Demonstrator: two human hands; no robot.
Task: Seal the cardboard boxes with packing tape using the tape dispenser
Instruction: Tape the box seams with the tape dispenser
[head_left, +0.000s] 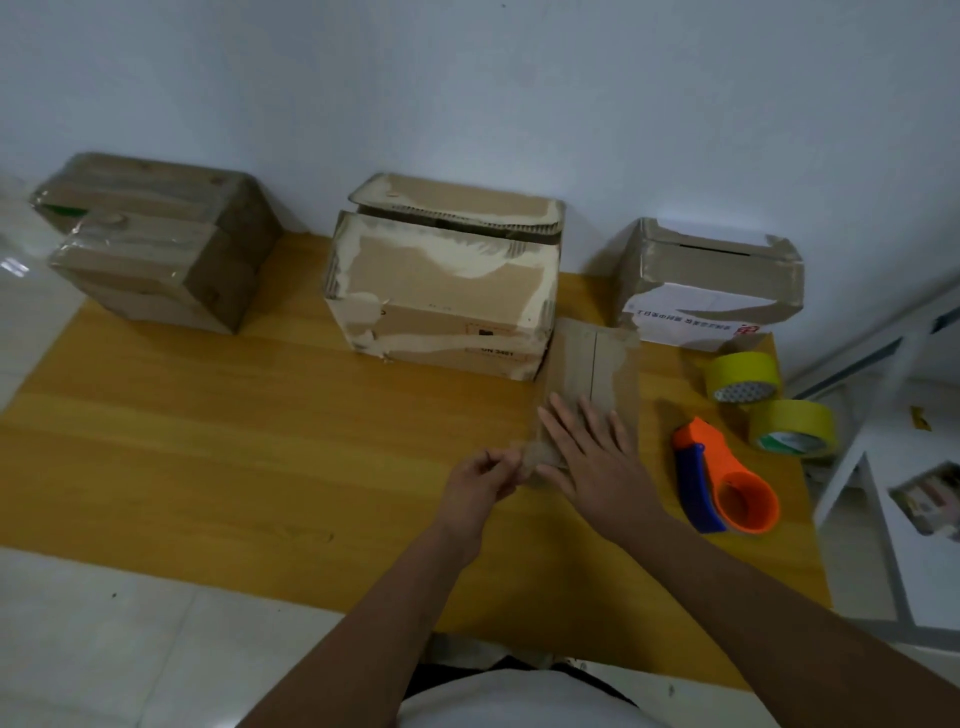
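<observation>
Orange-and-blue tape dispenser (724, 480) (yellow tape rolls (744, 376))

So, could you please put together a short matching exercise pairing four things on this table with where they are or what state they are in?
Things:
1. tape dispenser
2. right hand
3. left hand
4. yellow tape rolls

Descriptions:
A. pinching a bit of tape at the small box's near left corner
B. lying unused on the table, right of the hands
C. pressed flat on the small cardboard box
D. by the table's right edge, in front of the white-labelled box

Pairs: 1-B, 2-C, 3-A, 4-D
</observation>
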